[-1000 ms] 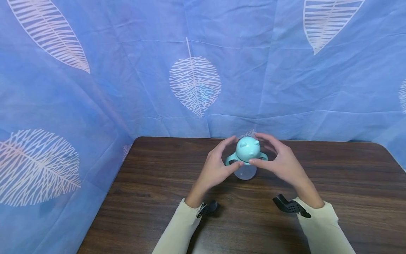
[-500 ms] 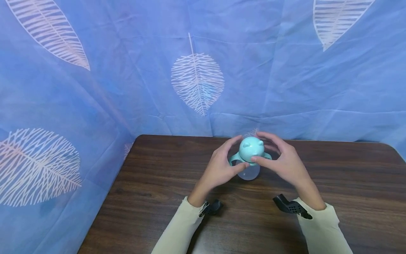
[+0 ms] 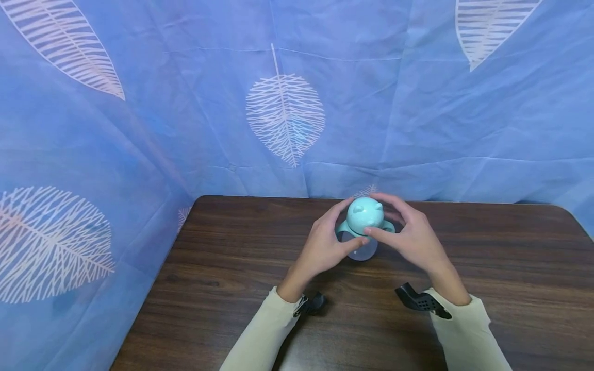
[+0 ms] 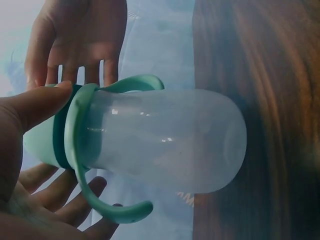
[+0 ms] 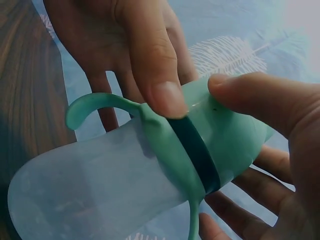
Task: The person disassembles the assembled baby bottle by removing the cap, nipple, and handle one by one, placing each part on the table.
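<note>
A baby bottle (image 3: 365,216) with a mint-green domed cap, small ears and two curved handles is between my hands near the table's far side. Its cloudy clear body (image 4: 170,140) points downward; whether the base touches the table I cannot tell. My left hand (image 3: 325,239) holds the bottle at the collar, its thumb (image 4: 45,102) at the dark green band and its fingers behind. The right hand (image 3: 413,234) grips the cap (image 5: 227,127) with the thumb in front and other fingers reaching round the far side. Part of the far fingers is hidden by the bottle.
The dark wood-grain table (image 3: 223,247) spreads under both arms. Behind it and on the left hangs a blue cloth (image 3: 185,103) with white leaf prints. Black straps with cameras (image 3: 419,299) sit at both wrists, over pale sleeves (image 3: 260,330).
My left hand has shifted slightly to the right, so its thumb lies below the right thumb. The bottle has moved a little to the right with the hands.
</note>
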{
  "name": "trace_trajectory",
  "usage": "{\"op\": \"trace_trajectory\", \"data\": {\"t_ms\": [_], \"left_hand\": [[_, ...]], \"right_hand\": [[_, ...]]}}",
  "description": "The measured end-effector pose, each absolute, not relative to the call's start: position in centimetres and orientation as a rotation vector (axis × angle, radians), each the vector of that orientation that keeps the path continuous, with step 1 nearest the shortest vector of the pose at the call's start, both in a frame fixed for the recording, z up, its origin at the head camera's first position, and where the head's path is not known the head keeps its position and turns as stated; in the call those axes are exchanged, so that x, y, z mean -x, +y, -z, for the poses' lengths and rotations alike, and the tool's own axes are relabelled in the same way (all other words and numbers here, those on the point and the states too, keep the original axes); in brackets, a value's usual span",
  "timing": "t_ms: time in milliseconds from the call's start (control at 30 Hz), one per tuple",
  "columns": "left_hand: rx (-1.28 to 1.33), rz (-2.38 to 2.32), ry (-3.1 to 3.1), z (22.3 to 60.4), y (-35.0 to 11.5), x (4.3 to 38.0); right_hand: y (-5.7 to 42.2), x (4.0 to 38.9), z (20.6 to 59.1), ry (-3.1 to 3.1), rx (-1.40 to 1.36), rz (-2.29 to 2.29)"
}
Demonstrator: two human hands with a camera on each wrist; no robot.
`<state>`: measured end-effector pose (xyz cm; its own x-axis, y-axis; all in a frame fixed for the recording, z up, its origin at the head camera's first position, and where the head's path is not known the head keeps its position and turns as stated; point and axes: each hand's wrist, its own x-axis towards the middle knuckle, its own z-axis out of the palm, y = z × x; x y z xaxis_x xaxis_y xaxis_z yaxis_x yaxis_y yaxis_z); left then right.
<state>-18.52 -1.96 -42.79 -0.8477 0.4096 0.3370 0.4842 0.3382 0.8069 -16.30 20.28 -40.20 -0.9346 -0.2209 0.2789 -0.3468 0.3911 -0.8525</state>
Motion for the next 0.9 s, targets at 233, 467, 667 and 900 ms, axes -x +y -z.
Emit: {"op": "trace_trajectory", "data": {"t_ms": [233, 467, 667, 900], "left_hand": [[0.81, 1.522, -2.493, 43.33, -1.61, 18.46], [0.814, 1.521, -2.468, 43.29, -1.49, 18.51], [0.815, 1.513, -2.483, 43.2, -1.58, 18.54], [0.824, 1.511, -2.501, 42.99, -1.92, 18.56]], "right_hand": [[20.17, 16.22, 40.4, -2.513, -0.483, -1.605], [20.12, 16.07, 40.46, -2.499, -0.462, -1.595], [19.97, 15.97, 40.49, -2.486, -0.477, -1.548], [19.34, 16.06, 40.66, -2.479, -0.49, -1.511]]}}
